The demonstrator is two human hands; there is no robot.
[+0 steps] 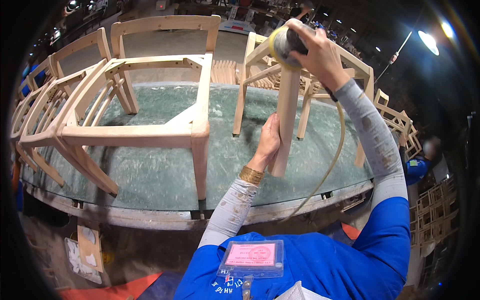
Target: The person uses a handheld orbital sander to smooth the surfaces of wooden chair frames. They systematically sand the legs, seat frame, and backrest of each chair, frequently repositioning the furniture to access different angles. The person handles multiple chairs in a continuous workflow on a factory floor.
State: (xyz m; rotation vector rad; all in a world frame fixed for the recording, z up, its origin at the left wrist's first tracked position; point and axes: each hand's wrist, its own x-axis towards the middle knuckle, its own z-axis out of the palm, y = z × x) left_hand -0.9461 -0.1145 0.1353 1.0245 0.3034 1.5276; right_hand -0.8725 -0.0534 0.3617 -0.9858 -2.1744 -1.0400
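My right hand [320, 55] is closed over the top of a round air sander [284, 49] with a yellow-edged pad. The sander rests at the upper end of a pale wooden chair leg [287, 110], where the leg meets the frame. My left hand [270, 135] wraps around that same leg lower down, steadying it from the left side; some fingers are hidden behind the wood. The leg belongs to an unfinished chair frame [244, 82] standing on the green tabletop. From the sander a thin yellowish hose [334, 165] curves down to the table's front edge.
Another bare chair frame [125, 137] stands close on the left, with more frames [37, 107] behind it. The green worktable [150, 180] has a pale front rim. Stacked wooden parts [225, 72] lie beyond it. A person in blue [416, 167] is at the far right.
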